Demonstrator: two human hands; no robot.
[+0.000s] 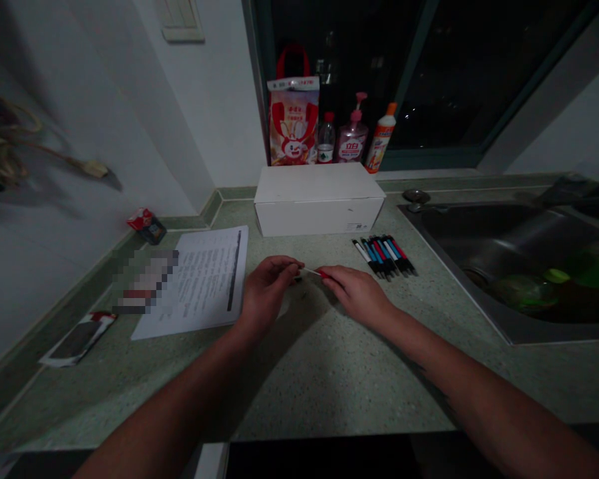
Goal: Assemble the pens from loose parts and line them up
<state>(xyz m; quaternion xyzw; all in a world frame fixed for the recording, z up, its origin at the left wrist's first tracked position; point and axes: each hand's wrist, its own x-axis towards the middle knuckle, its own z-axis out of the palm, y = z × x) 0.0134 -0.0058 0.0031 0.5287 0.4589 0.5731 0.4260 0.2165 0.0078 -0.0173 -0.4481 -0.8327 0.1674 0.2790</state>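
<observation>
My left hand [271, 283] is closed, its thumb and fingertips pinching one end of a thin white pen refill [309, 271]. A small dark piece [295, 281] shows under those fingertips; its kind is unclear. The refill's other end meets a red pen barrel [323, 274], mostly covered by the closed fingers of my right hand [357, 291]. Both hands are just above the counter, in front of the white box. To the right of them several pens [384, 257] with white, blue, red and black bodies lie side by side.
Behind the hands stands a white box [319, 216] on the speckled green counter [329, 386]. Printed sheets [204, 276] and a small packet [84, 339] lie left. A metal sink [459, 293] is at right. A pink pump bottle [352, 136] and other bottles stand by the window.
</observation>
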